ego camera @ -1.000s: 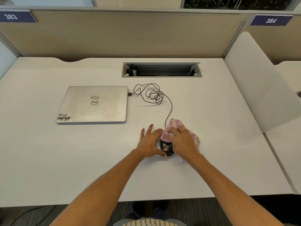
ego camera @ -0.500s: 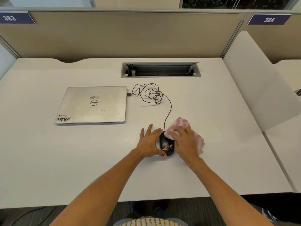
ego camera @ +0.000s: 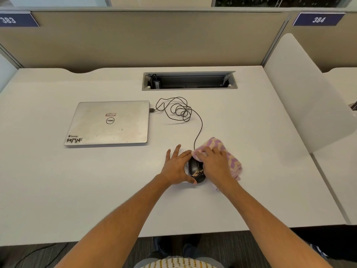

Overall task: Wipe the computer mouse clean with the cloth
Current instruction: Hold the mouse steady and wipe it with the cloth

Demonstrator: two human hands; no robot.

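Observation:
A black wired computer mouse [ego camera: 196, 171] with a pale pattern on its back lies on the white desk [ego camera: 96, 190]. My left hand [ego camera: 176, 167] grips its left side, thumb at the rear, fingers spread forward. My right hand [ego camera: 214, 163] presses a pink-and-cream cloth [ego camera: 229, 155] against the mouse's front right; the cloth bunches out under and beyond the hand. The mouse's front and right side are hidden by hand and cloth.
The mouse cable [ego camera: 181, 111] coils behind and plugs into a closed silver laptop [ego camera: 110, 123] at the left. A recessed cable tray [ego camera: 189, 81] sits at the back. A white divider panel [ego camera: 309, 93] stands at the right.
My right hand with the cloth slid right off the mouse's top, then came back a little over its front. The left hand and mouse stay put.

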